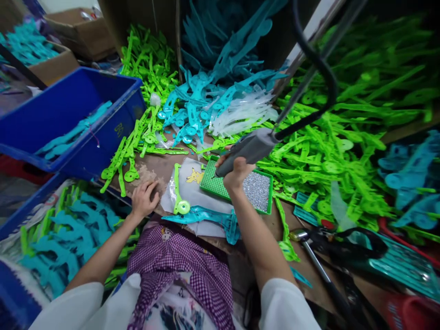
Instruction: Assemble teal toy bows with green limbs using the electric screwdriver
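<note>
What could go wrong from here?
1. The right hand holds the gray corded tool over the green tray; a bump could spill the small metal pieces.
2. The teal part lies near the table's front edge, by the right forearm; a brush might knock it off.
3. The tool's black cord passes above heaped green parts and might snag.

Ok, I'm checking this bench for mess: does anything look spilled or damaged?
Yes: a ragged tan patch on the brown worktop by the left hand. It looks rough beside the smoother surface; wear or debris, I can't tell.
</note>
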Demonstrator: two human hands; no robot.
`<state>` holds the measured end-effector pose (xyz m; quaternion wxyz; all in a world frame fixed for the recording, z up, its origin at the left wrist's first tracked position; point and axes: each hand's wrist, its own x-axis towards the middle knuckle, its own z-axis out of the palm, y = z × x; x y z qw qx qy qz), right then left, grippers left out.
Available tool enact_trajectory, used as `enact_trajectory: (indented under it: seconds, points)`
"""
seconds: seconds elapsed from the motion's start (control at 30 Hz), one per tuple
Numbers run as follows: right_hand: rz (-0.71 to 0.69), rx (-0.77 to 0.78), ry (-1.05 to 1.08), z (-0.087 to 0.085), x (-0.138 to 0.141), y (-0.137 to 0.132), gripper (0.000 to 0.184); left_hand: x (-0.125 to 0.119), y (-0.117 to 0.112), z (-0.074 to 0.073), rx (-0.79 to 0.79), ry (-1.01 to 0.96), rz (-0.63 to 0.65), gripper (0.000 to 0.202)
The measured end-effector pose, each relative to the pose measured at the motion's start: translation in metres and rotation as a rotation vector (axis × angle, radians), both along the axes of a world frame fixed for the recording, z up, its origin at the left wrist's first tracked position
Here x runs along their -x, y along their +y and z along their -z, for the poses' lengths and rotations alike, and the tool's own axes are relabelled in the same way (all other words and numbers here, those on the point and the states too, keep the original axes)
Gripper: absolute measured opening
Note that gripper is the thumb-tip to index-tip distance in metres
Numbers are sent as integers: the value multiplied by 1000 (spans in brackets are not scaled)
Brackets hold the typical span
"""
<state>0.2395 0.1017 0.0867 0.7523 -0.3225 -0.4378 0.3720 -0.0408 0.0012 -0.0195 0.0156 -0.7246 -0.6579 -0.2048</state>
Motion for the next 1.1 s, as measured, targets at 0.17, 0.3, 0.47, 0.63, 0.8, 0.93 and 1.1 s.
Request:
enact_trajectory:
  seconds: [0.17,0.3,0.47,0.63,0.8,0.93,1.1]
  points:
    - [-321,26,-51,10,51,-9,46,-3,1,-10,75,-34,-22,39]
    - [-462,87,-109,19,78,-6,45,-16,2,-23,110,-340,-122,41]
    - [-502,61,-84,31,91,0,47,-47,-1,-42,382,-629,-183,76]
    - [-487,94,-97,32,100,-4,47,-59,4,-47,472,-589,-148,89]
    - [-455,146,-120,34,106,-9,48,-58,11,-42,484,-642,-98,77]
    - [-433,137,-174,43,109,-10,48,-57,11,-37,476,-669,-82,69]
    - [-389,151,-364,49,115,-11,48,-58,8,-33,519,-645,-105,62]
